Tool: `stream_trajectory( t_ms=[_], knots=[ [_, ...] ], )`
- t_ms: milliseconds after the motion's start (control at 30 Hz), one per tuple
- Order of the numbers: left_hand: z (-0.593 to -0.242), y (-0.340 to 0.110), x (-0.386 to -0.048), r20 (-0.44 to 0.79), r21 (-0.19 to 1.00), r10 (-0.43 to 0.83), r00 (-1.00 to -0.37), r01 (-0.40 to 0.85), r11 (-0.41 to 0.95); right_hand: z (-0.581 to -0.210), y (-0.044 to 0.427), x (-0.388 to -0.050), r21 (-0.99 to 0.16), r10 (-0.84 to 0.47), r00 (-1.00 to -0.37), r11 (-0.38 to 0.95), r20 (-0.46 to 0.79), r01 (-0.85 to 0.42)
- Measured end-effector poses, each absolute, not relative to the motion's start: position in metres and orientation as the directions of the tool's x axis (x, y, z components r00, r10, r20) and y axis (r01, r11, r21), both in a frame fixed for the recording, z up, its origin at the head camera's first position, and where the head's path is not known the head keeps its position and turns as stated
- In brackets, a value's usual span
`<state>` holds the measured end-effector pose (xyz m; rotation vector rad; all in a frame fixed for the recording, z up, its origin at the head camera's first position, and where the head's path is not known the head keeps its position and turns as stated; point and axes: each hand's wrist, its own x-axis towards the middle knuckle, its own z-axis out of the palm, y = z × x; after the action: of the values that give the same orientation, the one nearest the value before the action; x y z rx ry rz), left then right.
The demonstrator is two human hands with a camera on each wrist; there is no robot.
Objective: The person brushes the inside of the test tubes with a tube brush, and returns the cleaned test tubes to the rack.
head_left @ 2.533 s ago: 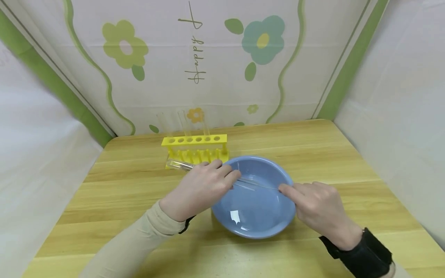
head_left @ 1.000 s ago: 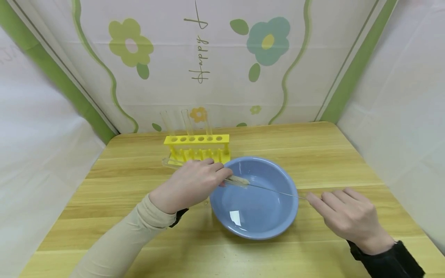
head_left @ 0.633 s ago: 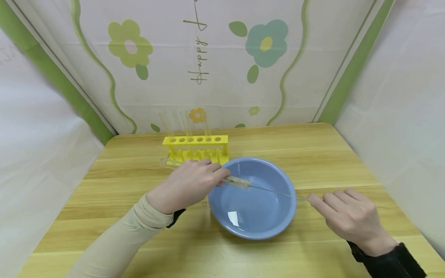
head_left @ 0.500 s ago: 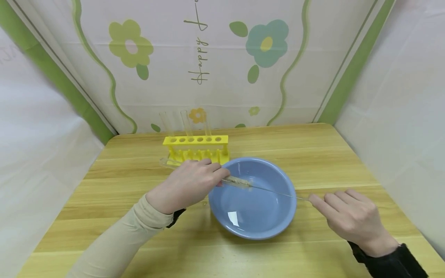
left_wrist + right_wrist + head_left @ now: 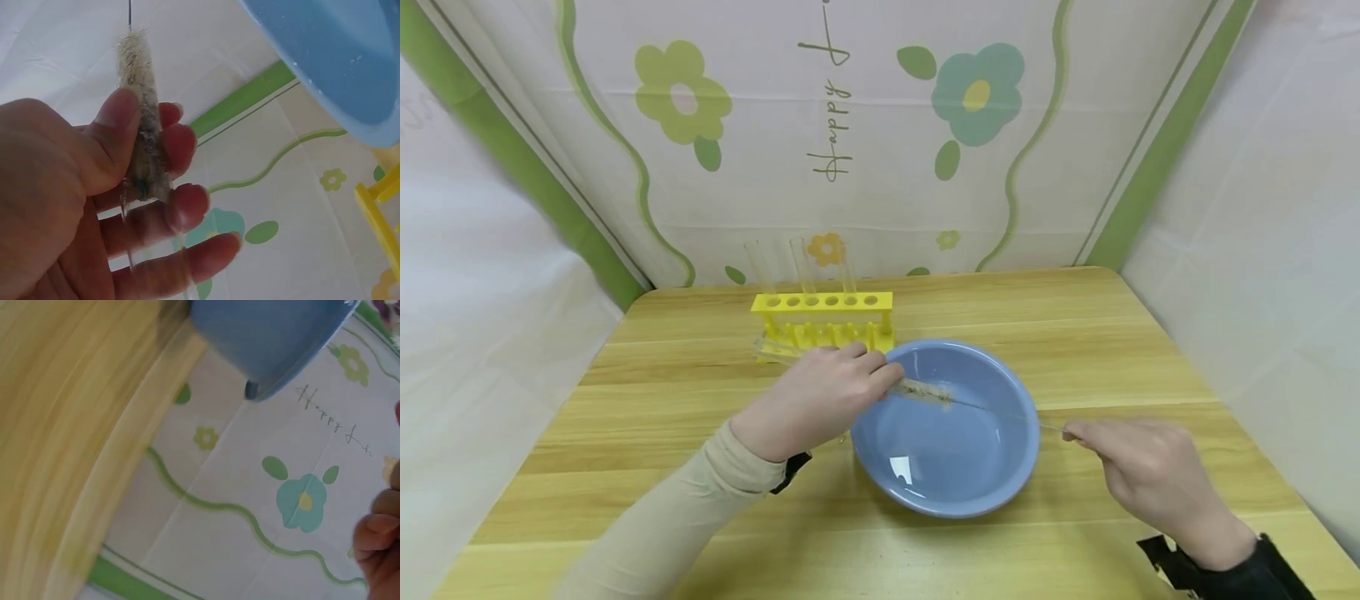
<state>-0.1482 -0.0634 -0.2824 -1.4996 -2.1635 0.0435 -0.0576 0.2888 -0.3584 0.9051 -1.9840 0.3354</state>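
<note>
My left hand [image 5: 831, 396] grips a clear glass test tube [image 5: 147, 215] lengthwise, thumb on one side and fingers curled on the other. Inside the tube's mouth sits a test tube brush, its pale bristles [image 5: 134, 59] partly sticking out past the thumb. The tube's closed end [image 5: 775, 350] shows left of the hand, in front of the rack. My right hand [image 5: 1150, 471] pinches the far end of the brush's thin wire handle [image 5: 1000, 414], right of the basin. Both tube and brush lie over the blue basin [image 5: 955, 510]. In the right wrist view only curled fingers [image 5: 378, 537] show.
A yellow test tube rack [image 5: 822, 302] stands behind the basin to the left, with 3 clear test tubes [image 5: 802, 267] upright in it. Droplets cling near the basin's rim in the left wrist view. A patterned cloth [image 5: 887, 200] hangs behind the wooden table [image 5: 1120, 333].
My right hand has moved right from the basin's edge, drawing the bristles partly out of the tube. Since half a second ago, it has turned, and my left hand has shifted slightly right.
</note>
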Motion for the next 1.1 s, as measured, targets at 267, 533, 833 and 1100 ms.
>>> stream_trajectory(
  t_ms=[267,533,833,1100],
  knots=[
    [-0.291,-0.066,-0.147,0.432,-0.34,0.875,-0.216,0.86,0.38,-0.378,0.288,-0.058,-0.226,-0.415,-0.486,0.535,0.769,-0.814],
    [-0.292,-0.067,-0.145,0.458,-0.378,0.868,-0.193,0.841,0.386,-0.378,0.287,-0.052,-0.343,-0.399,-0.587,0.533,0.705,-0.774],
    [-0.293,-0.065,-0.14,0.452,-0.392,0.876,-0.17,0.844,0.366,-0.375,0.284,-0.047,-0.37,-0.425,-0.617,0.531,0.662,-0.762],
    [-0.306,-0.038,-0.124,0.457,-0.512,0.889,0.015,0.822,0.249,-0.363,0.243,-0.047,-0.581,-0.506,-0.706,0.411,0.496,-0.703]
  ],
)
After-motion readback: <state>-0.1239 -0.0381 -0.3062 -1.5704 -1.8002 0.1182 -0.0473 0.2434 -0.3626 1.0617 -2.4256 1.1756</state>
